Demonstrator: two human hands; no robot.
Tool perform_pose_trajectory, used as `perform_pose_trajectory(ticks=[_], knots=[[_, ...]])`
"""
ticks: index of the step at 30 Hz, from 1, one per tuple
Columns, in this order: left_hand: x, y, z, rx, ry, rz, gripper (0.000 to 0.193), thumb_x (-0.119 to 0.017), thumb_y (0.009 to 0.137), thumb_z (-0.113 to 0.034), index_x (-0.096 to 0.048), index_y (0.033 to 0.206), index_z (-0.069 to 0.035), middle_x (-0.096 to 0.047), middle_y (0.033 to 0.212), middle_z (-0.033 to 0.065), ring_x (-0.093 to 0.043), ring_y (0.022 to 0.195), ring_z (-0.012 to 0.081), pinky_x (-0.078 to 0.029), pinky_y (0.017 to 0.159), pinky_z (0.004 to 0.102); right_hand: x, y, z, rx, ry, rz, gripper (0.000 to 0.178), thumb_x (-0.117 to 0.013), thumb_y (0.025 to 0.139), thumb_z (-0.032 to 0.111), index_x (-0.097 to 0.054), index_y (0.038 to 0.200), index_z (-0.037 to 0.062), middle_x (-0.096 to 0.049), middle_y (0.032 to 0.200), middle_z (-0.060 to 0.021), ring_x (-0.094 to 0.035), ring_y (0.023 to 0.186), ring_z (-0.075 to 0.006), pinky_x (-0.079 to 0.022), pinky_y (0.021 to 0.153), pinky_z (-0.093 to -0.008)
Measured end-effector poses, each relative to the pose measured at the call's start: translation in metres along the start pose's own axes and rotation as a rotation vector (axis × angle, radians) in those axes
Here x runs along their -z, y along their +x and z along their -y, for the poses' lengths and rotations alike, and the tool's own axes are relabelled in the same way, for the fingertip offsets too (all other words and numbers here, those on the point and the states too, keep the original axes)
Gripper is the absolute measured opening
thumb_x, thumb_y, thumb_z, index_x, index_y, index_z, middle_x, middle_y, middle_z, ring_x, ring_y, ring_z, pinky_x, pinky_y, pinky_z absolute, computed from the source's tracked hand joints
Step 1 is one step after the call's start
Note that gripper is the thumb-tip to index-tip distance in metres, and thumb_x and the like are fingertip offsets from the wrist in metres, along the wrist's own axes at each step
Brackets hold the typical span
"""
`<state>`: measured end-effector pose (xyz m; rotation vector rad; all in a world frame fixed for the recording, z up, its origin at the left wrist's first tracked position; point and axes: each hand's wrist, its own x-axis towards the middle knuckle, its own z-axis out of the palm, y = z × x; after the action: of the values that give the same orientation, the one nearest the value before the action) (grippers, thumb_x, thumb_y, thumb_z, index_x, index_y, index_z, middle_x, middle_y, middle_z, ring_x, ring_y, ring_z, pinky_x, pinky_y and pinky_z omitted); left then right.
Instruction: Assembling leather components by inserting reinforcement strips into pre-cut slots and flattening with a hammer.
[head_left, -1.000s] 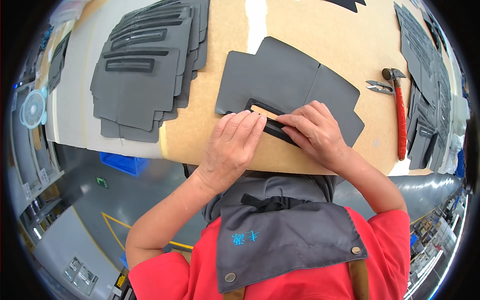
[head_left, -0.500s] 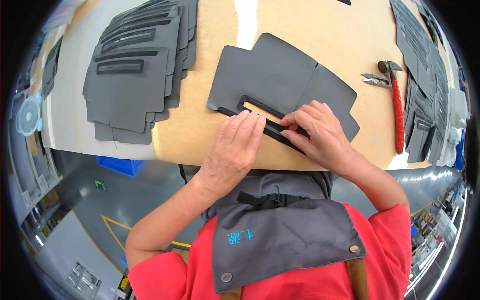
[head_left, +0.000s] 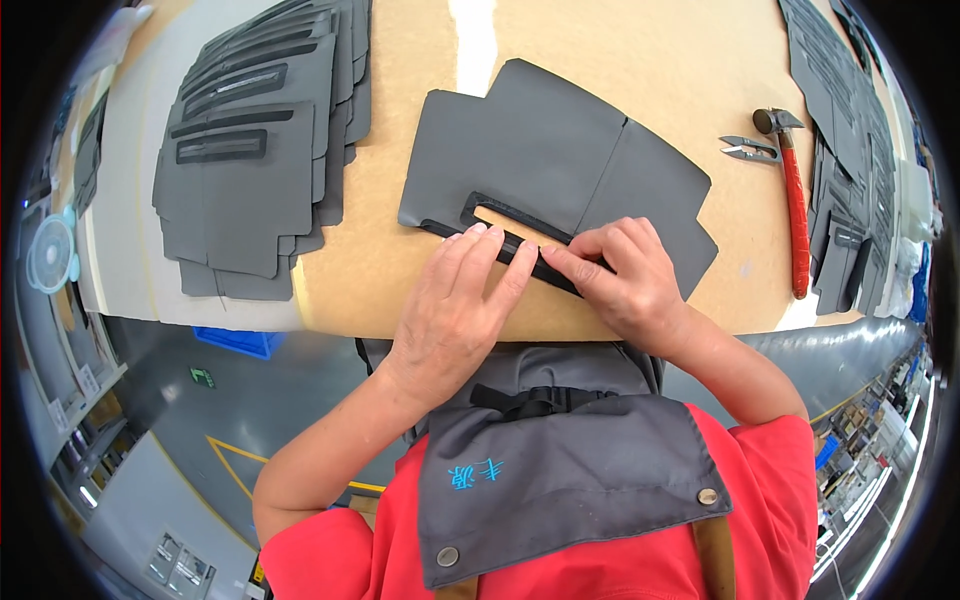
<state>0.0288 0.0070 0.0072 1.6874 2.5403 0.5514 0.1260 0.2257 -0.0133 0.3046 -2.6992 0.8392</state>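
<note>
A dark grey sheet panel (head_left: pixel 530 140) with a stepped outline lies flat on the table in front of me. Near its closer edge is a long slot with a black border (head_left: pixel 520 214), and tan table surface shows through it. A narrow black strip (head_left: pixel 556 277) runs along that near edge. My left hand (head_left: pixel 448 290) lies over the strip, fingers stretched out and index fingertip a little apart from the others. Thumb and bent fingers of my right hand (head_left: pixel 632 280) are closed on the strip beside the slot, the thumb tip close to my left index finger.
Overlapping grey panels with black-bordered slots form a stack (head_left: pixel 250 200) at the left. A red-handled hammer (head_left: pixel 795 215) and small thread snips (head_left: pixel 750 149) lie to the right, beside another pile of grey panels (head_left: pixel 835 150). The table's near edge (head_left: pixel 560 338) is just below my hands.
My right thumb has shifted left along the strip, nearer my left hand. My left index finger has spread away from its neighbours. The panel sits slightly further left in view.
</note>
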Motion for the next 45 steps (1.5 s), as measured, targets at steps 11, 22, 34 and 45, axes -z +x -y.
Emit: perform_pose_trajectory(ticks=[11, 22, 34, 45], knots=[[-0.005, -0.002, -0.013, -0.007, -0.016, 0.029, 0.047, -0.062, 0.086, -0.001, -0.062, 0.133, 0.005, -0.057, 0.129, 0.0169, -0.057, 0.125, 0.0322, -0.050, 0.109, 0.0432, 0.005, -0.003, 0.001, -0.070, 0.074, 0.001, 0.027, -0.072, 0.076, 0.005, -0.072, 0.103, 0.0061, -0.065, 0.092, -0.0041, -0.058, 0.078, -0.0212, -0.044, 0.068, -0.0333], [-0.005, -0.002, -0.019, -0.035, -0.030, 0.045, 0.048, -0.060, 0.087, -0.002, -0.062, 0.134, 0.003, -0.057, 0.132, 0.0171, -0.056, 0.126, 0.0323, -0.050, 0.109, 0.0435, 0.006, -0.008, 0.002, -0.020, 0.029, -0.058, 0.041, -0.081, 0.065, -0.003, -0.073, 0.104, 0.0047, -0.065, 0.089, -0.0041, -0.058, 0.075, -0.0210, -0.044, 0.063, -0.0331], [-0.007, -0.002, -0.021, -0.050, -0.002, 0.048, 0.047, -0.064, 0.087, -0.004, -0.062, 0.133, 0.002, -0.059, 0.130, 0.0165, -0.058, 0.125, 0.0301, -0.049, 0.109, 0.0423, 0.014, -0.016, -0.002, 0.146, -0.065, 0.023, 0.040, -0.069, 0.073, 0.008, -0.074, 0.112, -0.0001, -0.064, 0.096, -0.0073, -0.058, 0.078, -0.0212, -0.048, 0.067, -0.0331], [-0.008, -0.004, -0.022, -0.091, 0.062, 0.073, 0.052, -0.065, 0.086, -0.002, -0.059, 0.138, -0.001, -0.057, 0.133, 0.0176, -0.057, 0.125, 0.0330, -0.051, 0.107, 0.0434, 0.013, -0.021, -0.005, 0.156, -0.038, -0.009, 0.041, -0.067, 0.073, 0.009, -0.073, 0.112, -0.0020, -0.063, 0.097, -0.0076, -0.058, 0.081, -0.0217, -0.049, 0.069, -0.0342]])
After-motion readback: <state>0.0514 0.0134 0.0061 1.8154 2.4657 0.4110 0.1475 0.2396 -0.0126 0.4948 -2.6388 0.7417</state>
